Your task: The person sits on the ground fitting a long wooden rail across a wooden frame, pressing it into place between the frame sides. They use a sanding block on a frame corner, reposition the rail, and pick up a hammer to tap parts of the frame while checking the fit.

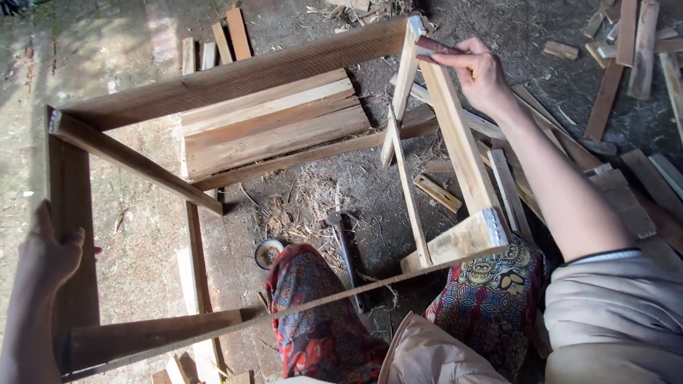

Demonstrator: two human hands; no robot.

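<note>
A rough wooden box frame (235, 75) of brown planks stands in front of me, open on top, with several slats fixed on its far inner side. My left hand (44, 254) lies flat against the frame's left end board, fingers spread. My right hand (478, 70) is shut on a reddish-brown tool handle (435, 47) at the frame's far right corner, resting on the pale right top rail (459, 142). A thin strip (299, 306) runs across the near side above my patterned knees.
A hammer (346, 245) lies on the dirt floor inside the frame, next to a small round tin (268, 252). Loose wood offcuts (626, 50) are scattered to the right and at the top. Straw and shavings litter the ground.
</note>
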